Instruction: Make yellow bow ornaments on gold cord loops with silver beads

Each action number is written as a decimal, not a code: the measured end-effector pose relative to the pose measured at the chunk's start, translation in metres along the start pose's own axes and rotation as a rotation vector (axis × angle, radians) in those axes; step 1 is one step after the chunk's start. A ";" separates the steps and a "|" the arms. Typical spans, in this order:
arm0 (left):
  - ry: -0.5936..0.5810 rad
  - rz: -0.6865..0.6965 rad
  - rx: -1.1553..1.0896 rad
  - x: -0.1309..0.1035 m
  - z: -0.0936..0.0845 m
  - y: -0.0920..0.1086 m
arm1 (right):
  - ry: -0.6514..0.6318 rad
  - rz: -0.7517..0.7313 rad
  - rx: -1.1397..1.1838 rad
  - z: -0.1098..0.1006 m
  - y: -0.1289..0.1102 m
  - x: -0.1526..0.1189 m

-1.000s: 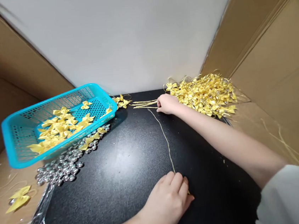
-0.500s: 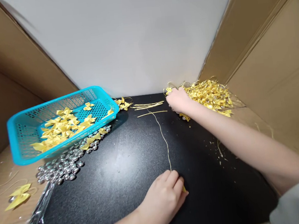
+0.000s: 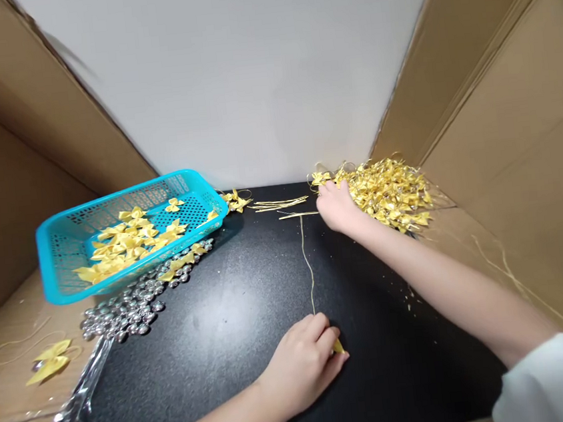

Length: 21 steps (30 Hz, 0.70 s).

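My left hand (image 3: 307, 362) rests low on the black work surface, its fingers closed on a yellow ribbon bow (image 3: 337, 346) that they mostly hide. A thin pale cord (image 3: 307, 255) runs from those fingers toward the back, up to a thin yellow tie strip (image 3: 292, 216). At the strip's right end is my right hand (image 3: 337, 205), fingers curled and pinching it; the fingertips are partly hidden. Close beside this hand lies a heap of yellow bows with cords (image 3: 390, 189). Several more yellow strips (image 3: 281, 203) lie together behind the single one.
A turquoise basket (image 3: 48, 262) with loose yellow bows stands at the left. Silver beads (image 3: 126, 311) are spread along its front. One bow with a cord (image 3: 50, 363) lies on the cardboard (image 3: 10, 407). Cardboard walls (image 3: 499, 80) rise on both sides.
The single yellow strip has shifted right, and its right end now meets my right hand, which has come slightly nearer. The cord's far end has moved right too. My left hand keeps the bow.
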State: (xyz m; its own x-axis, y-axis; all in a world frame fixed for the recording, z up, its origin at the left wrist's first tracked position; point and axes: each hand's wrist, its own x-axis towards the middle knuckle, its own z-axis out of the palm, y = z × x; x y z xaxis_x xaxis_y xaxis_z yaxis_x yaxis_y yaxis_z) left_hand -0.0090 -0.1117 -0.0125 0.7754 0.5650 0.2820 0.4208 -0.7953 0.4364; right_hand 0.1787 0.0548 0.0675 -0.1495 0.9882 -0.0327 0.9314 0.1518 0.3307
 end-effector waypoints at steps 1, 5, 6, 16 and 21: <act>0.001 -0.002 0.000 0.000 0.000 0.000 | -0.001 0.019 -0.018 -0.008 0.004 -0.007; 0.009 -0.003 0.004 0.001 0.002 0.000 | -0.001 0.110 -0.101 -0.036 0.023 -0.038; 0.012 -0.005 0.006 0.001 0.002 0.000 | 0.011 0.135 -0.125 -0.040 0.030 -0.046; 0.015 0.006 0.014 -0.001 0.003 0.001 | 0.420 0.323 0.003 -0.050 0.094 -0.062; 0.020 0.003 0.004 -0.001 0.004 0.001 | 0.586 0.214 0.155 -0.045 0.097 -0.036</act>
State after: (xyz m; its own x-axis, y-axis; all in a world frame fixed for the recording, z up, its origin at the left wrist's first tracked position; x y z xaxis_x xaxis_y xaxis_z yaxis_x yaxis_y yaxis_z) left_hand -0.0073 -0.1143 -0.0154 0.7672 0.5666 0.3005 0.4203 -0.7981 0.4317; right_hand 0.2598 0.0331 0.1429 -0.0706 0.8294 0.5542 0.9914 -0.0031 0.1311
